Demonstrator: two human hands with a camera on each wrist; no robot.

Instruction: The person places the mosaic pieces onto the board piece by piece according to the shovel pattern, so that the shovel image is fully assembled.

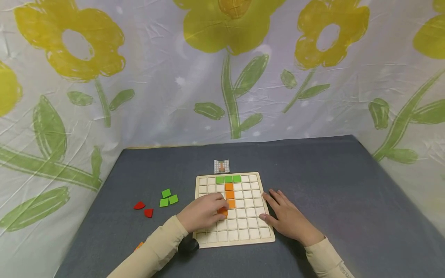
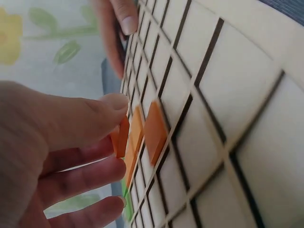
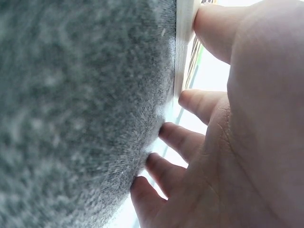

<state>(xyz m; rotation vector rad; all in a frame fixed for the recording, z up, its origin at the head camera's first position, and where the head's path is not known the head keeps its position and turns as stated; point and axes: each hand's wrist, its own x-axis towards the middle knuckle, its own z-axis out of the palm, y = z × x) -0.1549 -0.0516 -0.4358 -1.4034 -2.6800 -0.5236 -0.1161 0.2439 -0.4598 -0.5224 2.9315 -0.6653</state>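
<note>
A wooden grid board (image 1: 243,234) lies on the dark cloth, with three green tiles (image 1: 228,179) in its top row and orange tiles (image 1: 230,194) running down a column below them. My left hand (image 1: 205,211) is over the board's left half. Between its thumb and fingers it pinches an orange square tile (image 2: 122,137), seen in the left wrist view close to another orange tile (image 2: 154,133) on the grid. My right hand (image 1: 290,218) rests at the board's right edge with fingers spread, thumb and index at the rim and the other fingertips on the cloth.
Left of the board lie three loose green tiles (image 1: 164,202) and two red pieces (image 1: 148,213). An orange piece (image 1: 139,246) shows partly behind the left sleeve. A small pattern card (image 1: 221,166) lies beyond the board's far edge. A flower-printed curtain (image 1: 156,96) surrounds the table.
</note>
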